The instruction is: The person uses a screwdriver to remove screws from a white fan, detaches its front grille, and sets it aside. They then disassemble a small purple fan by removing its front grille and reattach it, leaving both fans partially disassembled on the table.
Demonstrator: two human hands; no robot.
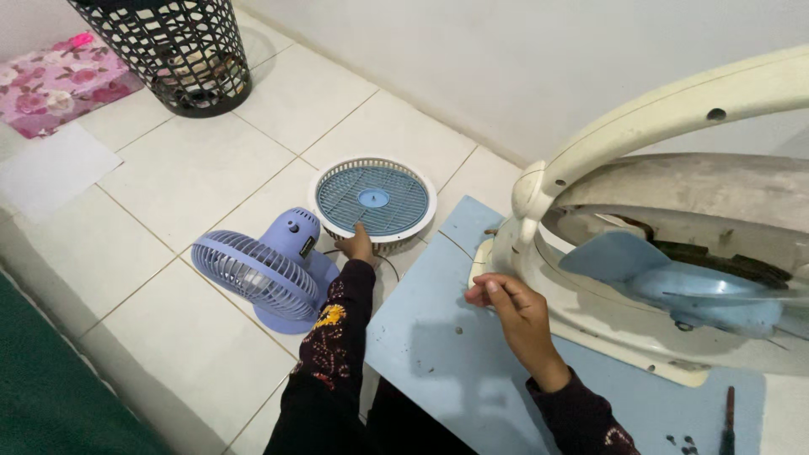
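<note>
My left hand (359, 244) reaches out to the near rim of a round blue-and-white fan grille (373, 200) lying flat on the tiled floor; its fingers touch the rim. My right hand (510, 305) rests with curled fingers against the edge of a large cream fan housing (649, 126) that holds a blue blade (674, 282). The housing sits on a light blue board (438, 354). A small purple desk fan (261, 270) lies on its side just left of my left arm.
A black mesh basket (181, 50) stands at the far left by a pink floral cloth (50, 80). A white wall runs along the back. A screwdriver (728, 421) and small screws (681, 440) lie on the board at lower right. A green surface fills the lower left corner.
</note>
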